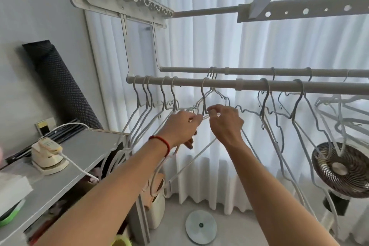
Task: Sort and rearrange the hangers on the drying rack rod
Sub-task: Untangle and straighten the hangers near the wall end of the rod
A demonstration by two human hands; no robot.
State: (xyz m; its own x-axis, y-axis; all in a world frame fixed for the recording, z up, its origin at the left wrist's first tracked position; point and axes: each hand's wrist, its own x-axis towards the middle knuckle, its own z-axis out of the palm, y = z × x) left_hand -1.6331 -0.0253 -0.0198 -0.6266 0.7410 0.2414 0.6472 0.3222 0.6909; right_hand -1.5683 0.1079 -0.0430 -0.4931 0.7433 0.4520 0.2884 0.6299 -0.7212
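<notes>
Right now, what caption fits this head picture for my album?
Both hands, left and right, grip a hanger on the rod.

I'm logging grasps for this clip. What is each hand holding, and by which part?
Both hold one white wire hanger hooked on the near grey rod: right hand pinches below its neck, left hand grips its left shoulder.
</notes>
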